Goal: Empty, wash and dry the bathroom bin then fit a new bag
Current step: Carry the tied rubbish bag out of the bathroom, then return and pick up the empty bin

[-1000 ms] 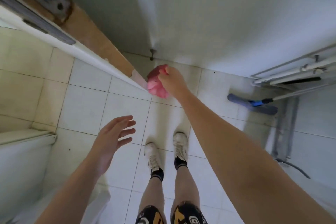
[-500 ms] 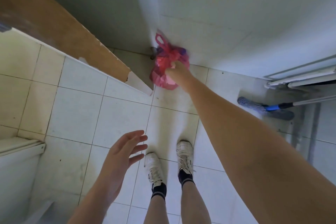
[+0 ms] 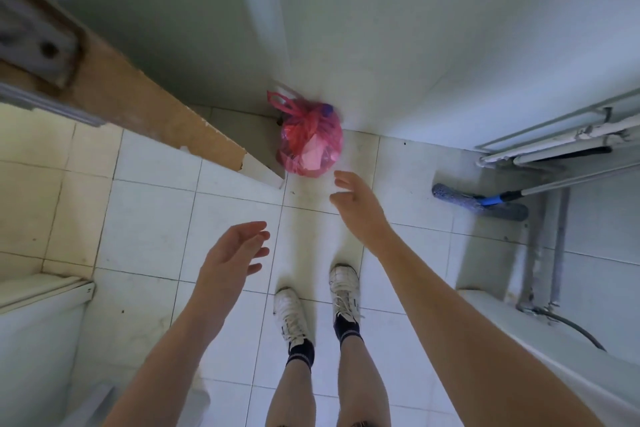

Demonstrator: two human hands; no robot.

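Note:
A tied pink rubbish bag (image 3: 309, 140) full of waste lies on the tiled floor in the corner, against the white wall and beside the foot of the door. My right hand (image 3: 360, 206) hovers just below and to the right of the bag, fingers spread, clear of it and holding nothing. My left hand (image 3: 232, 253) floats lower down above the tiles, fingers apart and empty. The bin itself is not in view.
A brown-edged open door (image 3: 138, 97) slants across the upper left, with a lock plate (image 3: 38, 45) on it. A blue-grey mop head (image 3: 479, 202) lies on the floor at right, under wall pipes (image 3: 554, 146). A white fixture (image 3: 38, 340) stands at lower left. My white shoes (image 3: 315, 305) stand on the tiles.
My right hand let go of the pink bag, which now rests on the floor in the corner. That hand has pulled back toward me and opened. The left hand moved slightly right.

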